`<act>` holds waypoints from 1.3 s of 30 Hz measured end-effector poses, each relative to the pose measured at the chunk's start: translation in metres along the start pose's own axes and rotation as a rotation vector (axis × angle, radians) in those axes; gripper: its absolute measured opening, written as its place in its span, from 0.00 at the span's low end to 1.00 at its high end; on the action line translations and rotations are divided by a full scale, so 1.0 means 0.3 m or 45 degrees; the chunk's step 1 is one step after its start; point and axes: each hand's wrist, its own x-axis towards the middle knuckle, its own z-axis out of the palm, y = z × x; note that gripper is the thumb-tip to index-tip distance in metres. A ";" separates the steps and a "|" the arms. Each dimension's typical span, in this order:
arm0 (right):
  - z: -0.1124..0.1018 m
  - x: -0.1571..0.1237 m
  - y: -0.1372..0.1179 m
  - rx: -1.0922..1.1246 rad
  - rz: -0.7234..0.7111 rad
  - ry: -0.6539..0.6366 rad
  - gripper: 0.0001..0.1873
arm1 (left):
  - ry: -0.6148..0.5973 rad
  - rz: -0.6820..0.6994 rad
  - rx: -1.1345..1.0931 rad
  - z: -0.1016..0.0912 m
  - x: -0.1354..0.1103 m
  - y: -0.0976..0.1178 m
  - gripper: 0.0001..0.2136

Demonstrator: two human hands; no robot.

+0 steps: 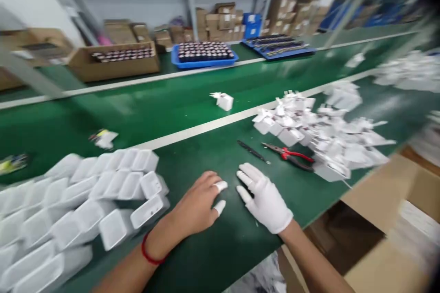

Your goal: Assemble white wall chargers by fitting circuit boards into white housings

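My left hand (199, 203) lies flat on the green table (206, 247), fingers stretched out, with white finger cots on two fingertips and a red band at the wrist. My right hand (264, 199), in a white glove, rests beside it with fingers spread, holding nothing. A small dark item shows between the two hands; I cannot make it out. Stacked rows of white plastic trays (85, 197) lie just left of my left hand. Red-handled pliers (292, 156) and a thin black tool (252, 151) lie beyond my right hand, next to a heap of small white parts (316, 128).
An open cardboard box (388, 238) stands at the lower right. One white part (225, 100) lies alone further back. Behind are a cardboard box of dark items (117, 59), a blue tray (204, 52), another blue tray (278, 46) and shelves of cartons.
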 end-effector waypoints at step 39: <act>0.001 0.000 0.018 -0.042 -0.045 0.008 0.15 | 0.041 -0.387 -0.206 -0.032 -0.117 -0.007 0.27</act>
